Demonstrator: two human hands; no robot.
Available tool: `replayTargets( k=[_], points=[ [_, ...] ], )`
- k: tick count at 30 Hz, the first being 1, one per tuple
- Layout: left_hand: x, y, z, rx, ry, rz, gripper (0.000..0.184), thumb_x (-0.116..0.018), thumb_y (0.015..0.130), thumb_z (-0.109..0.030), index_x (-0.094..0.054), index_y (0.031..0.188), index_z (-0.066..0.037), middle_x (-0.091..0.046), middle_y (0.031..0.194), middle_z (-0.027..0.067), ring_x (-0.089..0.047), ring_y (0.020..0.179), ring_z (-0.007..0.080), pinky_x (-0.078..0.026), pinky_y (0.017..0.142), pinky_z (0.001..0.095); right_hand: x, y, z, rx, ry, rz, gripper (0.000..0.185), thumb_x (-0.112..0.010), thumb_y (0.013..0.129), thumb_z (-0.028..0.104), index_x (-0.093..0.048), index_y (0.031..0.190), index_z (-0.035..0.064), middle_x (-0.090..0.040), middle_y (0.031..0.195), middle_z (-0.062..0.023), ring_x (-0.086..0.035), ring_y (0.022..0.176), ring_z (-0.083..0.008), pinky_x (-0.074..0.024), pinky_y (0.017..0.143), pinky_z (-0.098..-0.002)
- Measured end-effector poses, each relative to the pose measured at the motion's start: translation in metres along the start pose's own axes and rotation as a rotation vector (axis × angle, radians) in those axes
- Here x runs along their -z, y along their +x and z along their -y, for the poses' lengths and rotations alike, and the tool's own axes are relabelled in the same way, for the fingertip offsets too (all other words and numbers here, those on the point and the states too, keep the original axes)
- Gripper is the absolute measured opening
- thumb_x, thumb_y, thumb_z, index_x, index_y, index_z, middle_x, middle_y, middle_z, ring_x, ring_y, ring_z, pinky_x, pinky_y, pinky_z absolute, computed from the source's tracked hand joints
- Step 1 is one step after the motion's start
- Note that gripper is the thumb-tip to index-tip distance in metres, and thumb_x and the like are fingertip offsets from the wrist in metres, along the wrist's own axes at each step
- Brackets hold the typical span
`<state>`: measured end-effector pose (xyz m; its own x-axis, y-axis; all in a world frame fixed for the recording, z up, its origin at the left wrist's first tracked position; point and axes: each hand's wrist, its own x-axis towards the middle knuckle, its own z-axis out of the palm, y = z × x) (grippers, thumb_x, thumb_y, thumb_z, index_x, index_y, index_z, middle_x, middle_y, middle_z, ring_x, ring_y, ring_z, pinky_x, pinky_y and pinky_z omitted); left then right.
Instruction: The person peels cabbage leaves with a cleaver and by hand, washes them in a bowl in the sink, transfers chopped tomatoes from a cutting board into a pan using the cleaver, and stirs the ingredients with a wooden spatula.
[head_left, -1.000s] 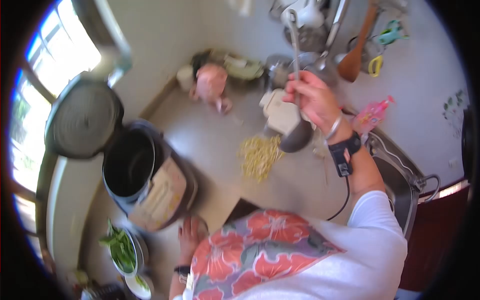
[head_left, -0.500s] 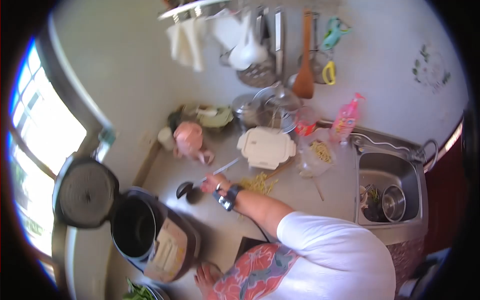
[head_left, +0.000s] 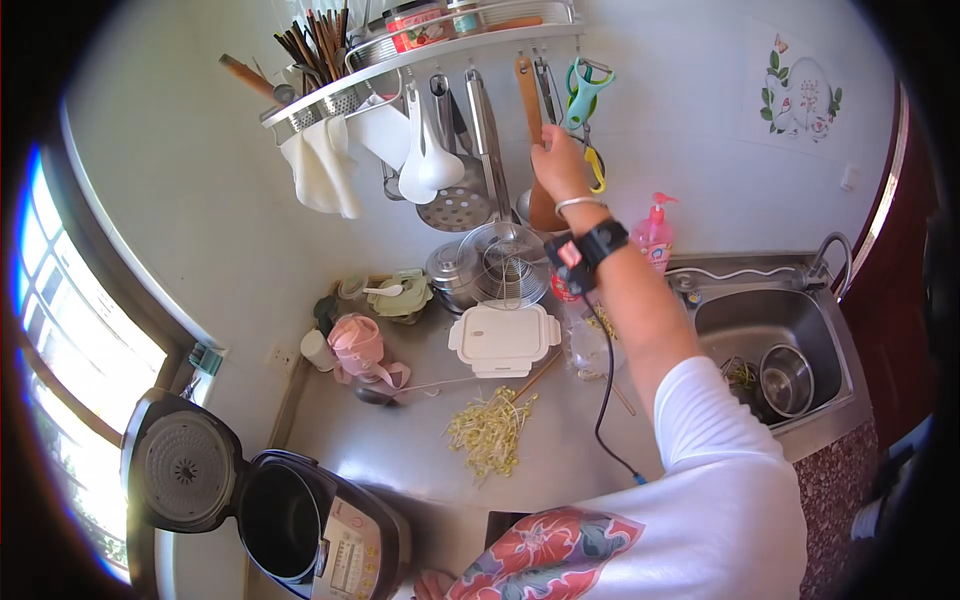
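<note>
My right hand (head_left: 562, 165) is raised to the wall rack, its fingers closed around the handle of a hanging wooden spatula (head_left: 528, 98). The spatula's blade shows partly behind my wrist. My left hand (head_left: 432, 584) rests low at the frame's bottom edge beside the rice cooker (head_left: 345, 555); its fingers look flat, though most of the hand is cut off. On the counter, a black ladle (head_left: 376, 395) lies by a pink item (head_left: 358, 345) I cannot identify. A loose pile of bean sprouts (head_left: 490, 432) lies in front of a white lidded container (head_left: 505, 338).
Skimmers, a white ladle (head_left: 430, 165) and a green peeler (head_left: 585, 92) hang near my right hand. A pink pump bottle (head_left: 655, 235) stands by the sink (head_left: 705, 318), which holds a metal bowl (head_left: 787, 380). A cable (head_left: 603, 400) trails from my wrist device.
My right hand has left the ladle on the counter and risen to the hanging wooden spatula. The ladle now lies closer to the pink item. The view has tilted upward.
</note>
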<state>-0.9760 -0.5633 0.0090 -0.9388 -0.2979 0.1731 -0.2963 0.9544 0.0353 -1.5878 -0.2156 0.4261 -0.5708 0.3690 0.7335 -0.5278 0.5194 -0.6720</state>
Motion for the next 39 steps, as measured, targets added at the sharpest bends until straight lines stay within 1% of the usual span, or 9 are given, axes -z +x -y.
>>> replayTargets(
  k=[6,9,15,17,18,24,30,35,39],
  points=[
    [-0.001,-0.006,0.000,0.014,0.003,0.019,0.066,-0.056,0.083,-0.042,-0.033,0.139,-0.018,-0.033,0.142,0.0182,-0.039,0.125,0.0377,-0.037,0.094,0.0566,0.023,0.002,0.010,-0.132,-0.235,0.301,0.040,-0.066,0.072,0.027,-0.060,0.101,0.0001,-0.064,0.096,-0.0199,-0.061,0.089,-0.0360,-0.0476,0.079,-0.0401],
    [-0.002,-0.009,-0.001,0.024,0.002,0.029,0.065,-0.056,0.084,-0.042,-0.032,0.140,-0.019,-0.032,0.143,0.0180,-0.038,0.126,0.0379,-0.036,0.095,0.0563,0.015,0.008,-0.004,-0.127,-0.147,0.490,0.031,-0.066,0.070,0.025,-0.063,0.088,-0.0002,-0.066,0.085,-0.0189,-0.063,0.081,-0.0352,-0.0475,0.074,-0.0388],
    [-0.006,-0.025,0.000,0.032,0.000,0.059,0.065,-0.054,0.086,-0.042,-0.029,0.142,-0.020,-0.029,0.145,0.0177,-0.035,0.128,0.0383,-0.035,0.098,0.0556,0.021,0.012,-0.011,-0.166,0.248,0.554,0.024,-0.061,0.078,0.015,-0.058,0.093,-0.0027,-0.066,0.082,-0.0138,-0.064,0.072,-0.0225,-0.0500,0.070,-0.0328],
    [0.002,-0.025,-0.002,0.017,-0.002,0.068,0.065,-0.054,0.087,-0.042,-0.028,0.143,-0.021,-0.028,0.146,0.0176,-0.034,0.129,0.0384,-0.035,0.099,0.0554,0.032,0.005,-0.002,-0.317,0.800,0.683,0.021,-0.060,0.078,0.010,-0.057,0.096,-0.0016,-0.065,0.081,-0.0132,-0.064,0.074,-0.0221,-0.0492,0.073,-0.0317],
    [0.001,-0.025,-0.014,0.130,0.012,-0.045,0.066,-0.060,0.076,-0.040,-0.041,0.132,-0.010,-0.044,0.132,0.0194,-0.049,0.114,0.0376,-0.043,0.082,0.0603,0.040,0.003,0.004,-0.266,0.871,0.762,0.024,-0.057,0.083,0.013,-0.056,0.103,-0.0010,-0.064,0.089,-0.0142,-0.064,0.083,-0.0232,-0.0470,0.081,-0.0318],
    [0.093,0.012,-0.052,0.209,-0.239,0.018,0.054,-0.059,0.080,-0.027,-0.043,0.129,-0.012,-0.042,0.134,0.0179,-0.041,0.123,0.0353,-0.036,0.093,0.0575,0.042,0.059,0.012,-0.044,0.694,0.772,0.044,-0.049,0.093,0.026,-0.046,0.124,-0.0038,-0.052,0.122,-0.0164,-0.048,0.115,-0.0263,-0.0345,0.101,-0.0364],
    [0.081,0.016,-0.054,0.370,-0.284,0.096,0.050,-0.058,0.083,-0.032,-0.046,0.129,-0.018,-0.040,0.138,0.0152,-0.036,0.129,0.0304,-0.029,0.102,0.0552,-0.043,0.025,0.034,-0.329,1.412,1.789,0.033,-0.046,0.094,0.012,-0.047,0.124,-0.0026,-0.053,0.122,-0.0150,-0.049,0.115,-0.0245,-0.0349,0.103,-0.0362],
    [0.070,0.009,-0.056,0.387,-0.295,-0.018,0.046,-0.056,0.082,-0.027,-0.048,0.127,-0.018,-0.040,0.138,0.0148,-0.036,0.129,0.0309,-0.029,0.102,0.0548,-0.067,-0.132,0.091,-0.466,1.195,1.420,0.027,-0.049,0.093,0.007,-0.050,0.118,-0.0002,-0.057,0.115,-0.0139,-0.054,0.107,-0.0237,-0.0384,0.100,-0.0361],
    [0.040,-0.004,-0.074,0.325,-0.265,-0.365,0.039,-0.054,0.080,-0.019,-0.054,0.118,-0.014,-0.045,0.134,0.0142,-0.044,0.121,0.0327,-0.041,0.093,0.0454,-0.035,-0.206,0.172,-0.344,1.290,1.617,0.025,-0.048,0.092,0.006,-0.049,0.117,0.0027,-0.059,0.107,-0.0142,-0.056,0.102,-0.0265,-0.0396,0.098,-0.0390]
  ],
)
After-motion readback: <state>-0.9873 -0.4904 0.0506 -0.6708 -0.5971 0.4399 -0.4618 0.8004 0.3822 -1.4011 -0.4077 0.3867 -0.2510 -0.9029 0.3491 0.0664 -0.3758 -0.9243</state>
